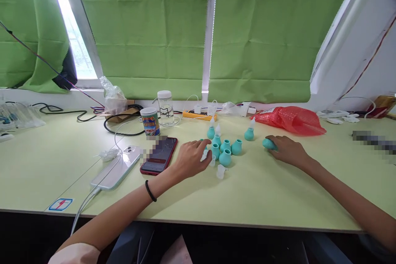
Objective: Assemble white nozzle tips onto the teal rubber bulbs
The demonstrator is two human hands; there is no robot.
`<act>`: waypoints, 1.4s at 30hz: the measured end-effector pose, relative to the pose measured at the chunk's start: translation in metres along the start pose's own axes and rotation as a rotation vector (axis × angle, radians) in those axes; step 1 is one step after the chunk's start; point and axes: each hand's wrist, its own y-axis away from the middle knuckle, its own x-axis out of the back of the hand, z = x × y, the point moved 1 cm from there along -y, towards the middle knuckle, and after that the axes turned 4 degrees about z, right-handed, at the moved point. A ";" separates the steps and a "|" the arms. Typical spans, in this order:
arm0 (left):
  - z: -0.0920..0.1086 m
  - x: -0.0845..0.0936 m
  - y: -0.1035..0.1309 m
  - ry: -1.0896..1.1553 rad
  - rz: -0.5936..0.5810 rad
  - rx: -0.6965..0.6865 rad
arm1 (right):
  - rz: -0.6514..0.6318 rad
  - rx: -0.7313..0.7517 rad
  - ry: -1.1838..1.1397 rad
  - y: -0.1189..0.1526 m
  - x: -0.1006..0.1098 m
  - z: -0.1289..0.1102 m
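Observation:
My right hand (287, 151) is closed around a teal rubber bulb (269, 144) just above the table, with fingers wrapped over it. To its left, several open-necked teal bulbs (225, 157) stand upright in a cluster. My left hand (192, 157) reaches in at the cluster's left edge, thumb and index finger apart. Beside its fingertips are small clear plastic tips (213, 161), partly hidden by the hand. Another clear tip (220, 171) lies in front of the cluster. Three bulbs at the back carry clear nozzles, including a separate one (249, 133) on the right.
A red plastic bag (291, 120) lies behind my right hand. Left of my left hand are a dark red-cased phone (159, 156) and a white phone (116, 168) with a cable. A patterned canister (150, 122), a clear jar (166, 108) and an orange power strip (199, 116) stand behind.

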 end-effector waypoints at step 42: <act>-0.014 -0.015 0.008 -0.180 -0.422 0.016 | 0.759 0.428 -0.768 0.048 0.031 -0.137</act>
